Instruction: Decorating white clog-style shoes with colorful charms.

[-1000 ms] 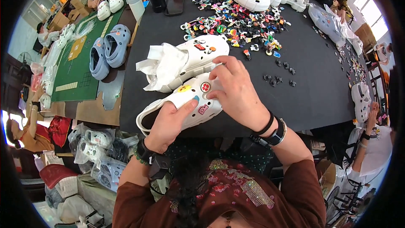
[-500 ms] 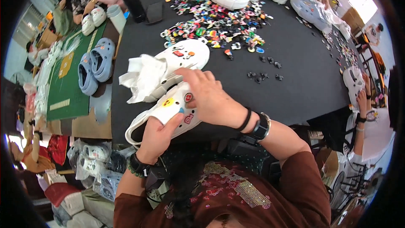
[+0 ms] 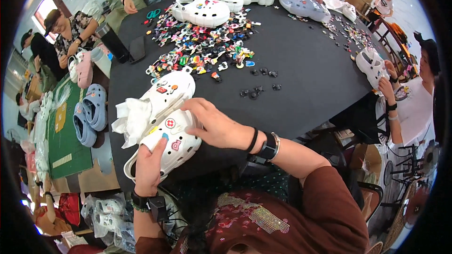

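Note:
A white clog (image 3: 181,134) lies near me on the black table, with a red-and-white round charm, a pink charm and bits of yellow and blue on its upper. My left hand (image 3: 149,167) grips it at the opening, thumb on top by the blue charm; its other fingers are mostly hidden. Over the toe rests my right hand (image 3: 219,124), fingers stretched and thumb apart, with nothing seen between them. Just beyond, a second white clog (image 3: 175,84) carries small charms and has crumpled white paper (image 3: 134,115) stuffed in its opening.
A heap of colourful shoe charms (image 3: 202,59) spreads beyond the clogs, with more white clogs (image 3: 201,11) behind it. Several black pieces (image 3: 254,93) lie to the right. Blue clogs (image 3: 92,113) stand on a green mat at left. Another person's hands hold a white clog (image 3: 371,66) at far right.
The view has swung, so the table and clogs sit further left and lower. My right thumb has come off the round charm toward the toe; my left hand keeps its grip.

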### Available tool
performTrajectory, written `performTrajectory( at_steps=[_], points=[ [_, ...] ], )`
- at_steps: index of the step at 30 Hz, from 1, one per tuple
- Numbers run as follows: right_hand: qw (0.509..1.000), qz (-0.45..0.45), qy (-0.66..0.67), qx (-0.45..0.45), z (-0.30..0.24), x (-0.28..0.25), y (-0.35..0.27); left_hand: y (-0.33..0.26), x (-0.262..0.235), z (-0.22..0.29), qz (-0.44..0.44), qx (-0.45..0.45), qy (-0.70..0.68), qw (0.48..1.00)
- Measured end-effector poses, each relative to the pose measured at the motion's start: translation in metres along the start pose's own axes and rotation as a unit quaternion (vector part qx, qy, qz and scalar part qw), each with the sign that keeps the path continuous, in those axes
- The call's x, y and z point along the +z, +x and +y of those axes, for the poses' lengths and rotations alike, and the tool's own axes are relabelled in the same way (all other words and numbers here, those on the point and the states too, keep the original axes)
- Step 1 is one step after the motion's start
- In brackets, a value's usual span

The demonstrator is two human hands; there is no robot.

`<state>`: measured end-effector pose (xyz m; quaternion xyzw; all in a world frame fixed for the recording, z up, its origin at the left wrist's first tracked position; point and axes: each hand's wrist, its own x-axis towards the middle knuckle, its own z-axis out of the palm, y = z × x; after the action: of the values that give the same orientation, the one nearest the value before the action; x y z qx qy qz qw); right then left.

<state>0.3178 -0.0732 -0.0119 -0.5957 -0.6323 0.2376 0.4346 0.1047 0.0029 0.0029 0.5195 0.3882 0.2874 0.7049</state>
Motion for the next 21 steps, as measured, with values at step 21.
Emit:
performTrajectory(
  at_steps=[21],
  points=[
    [0.946, 0.094, -0.277, 0.139, 0.143, -0.184, 0.005, 0.021, -0.013, -0.008, 0.016, 0.027, 0.043, 0.999]
  ],
)
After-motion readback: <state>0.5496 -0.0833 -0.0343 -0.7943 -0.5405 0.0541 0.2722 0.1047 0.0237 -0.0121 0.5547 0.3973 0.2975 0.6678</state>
